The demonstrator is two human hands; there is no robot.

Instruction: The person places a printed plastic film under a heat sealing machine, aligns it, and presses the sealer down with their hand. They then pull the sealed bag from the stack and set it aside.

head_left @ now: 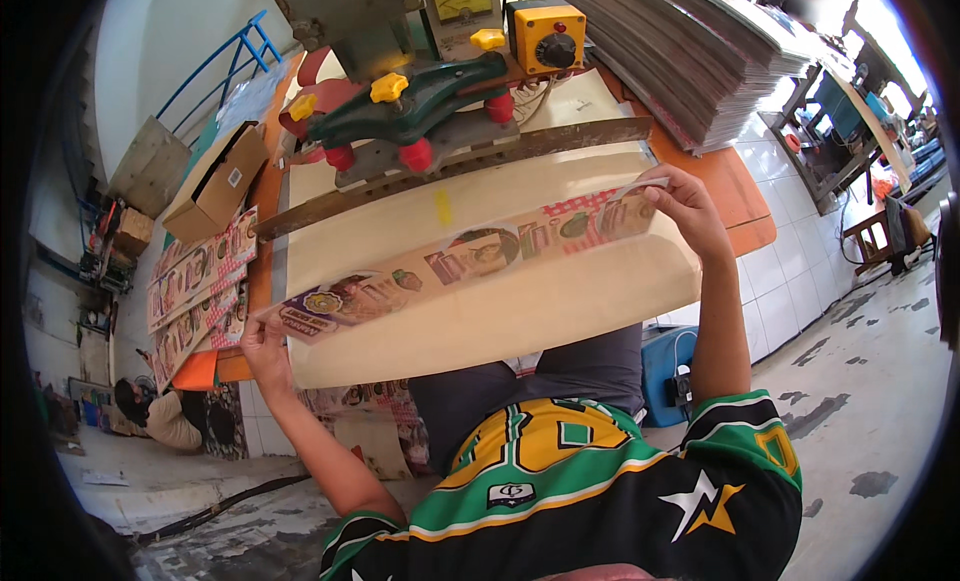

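A long printed plastic strip (400, 281) with food pictures and a red checked pattern is stretched between my two hands, slanting up to the right. My left hand (268, 353) pinches its lower left end, beside the table's edge. At the upper right, my right hand (690, 209) pinches the other end, where a pale edge of the strip curls up. Beneath the strip lies a cream sheet (480, 326) that droops over the table's front edge toward my lap. Beyond it, a long metal bar (570, 141) hangs under the press's green bracket (430, 101).
Yellow knobs and red posts sit on the bracket; a yellow control box (546, 37) stands beside it. A tall stack of sheets (690, 56) rises at back right. Printed strips (195, 291) and an open cardboard box (215, 186) lie left. Another person (170, 416) is low at far left.
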